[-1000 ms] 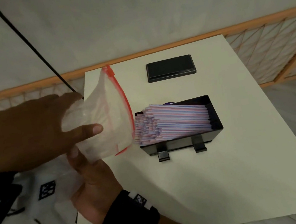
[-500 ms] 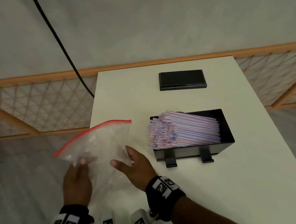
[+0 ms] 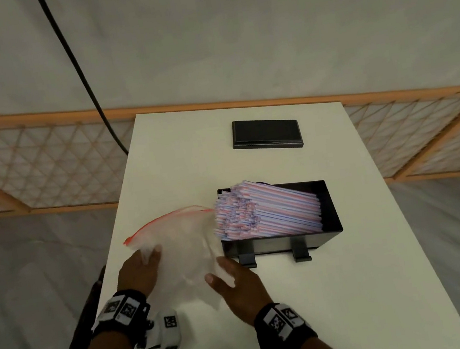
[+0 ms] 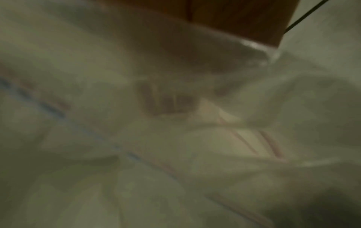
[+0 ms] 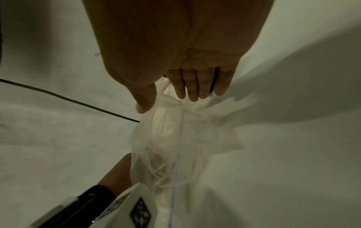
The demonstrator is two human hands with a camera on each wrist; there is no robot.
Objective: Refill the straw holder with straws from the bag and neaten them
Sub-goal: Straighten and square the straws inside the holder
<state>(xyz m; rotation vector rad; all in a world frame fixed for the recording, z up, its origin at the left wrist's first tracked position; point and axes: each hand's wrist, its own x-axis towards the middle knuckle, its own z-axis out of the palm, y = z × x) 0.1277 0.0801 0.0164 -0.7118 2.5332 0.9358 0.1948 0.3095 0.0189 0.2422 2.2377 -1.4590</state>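
A clear zip bag (image 3: 179, 241) with a red seal hangs crumpled between both hands over the left side of the white table (image 3: 361, 304). It looks empty. My left hand (image 3: 151, 254) pinches its left edge, thumb on top. My right hand (image 3: 220, 274) pinches its lower right corner; in the right wrist view the thumb and fingers (image 5: 193, 92) close on the plastic of the bag (image 5: 175, 138). Just to the right stands the black straw holder (image 3: 331, 219), heaped with striped straws (image 3: 270, 213) whose left ends jut out unevenly. The left wrist view is blurred behind plastic.
A flat black lid (image 3: 266, 134) lies at the table's far end. A black cable (image 3: 83, 76) hangs past the table's back left corner. A wooden lattice fence (image 3: 29, 174) runs behind. A dark object (image 3: 85, 315) stands on the floor beside the table's left edge.
The bag was held up with its mouth at the holder's left end, then swung left and down. It now sits lower and back beside the holder, still held by both hands.
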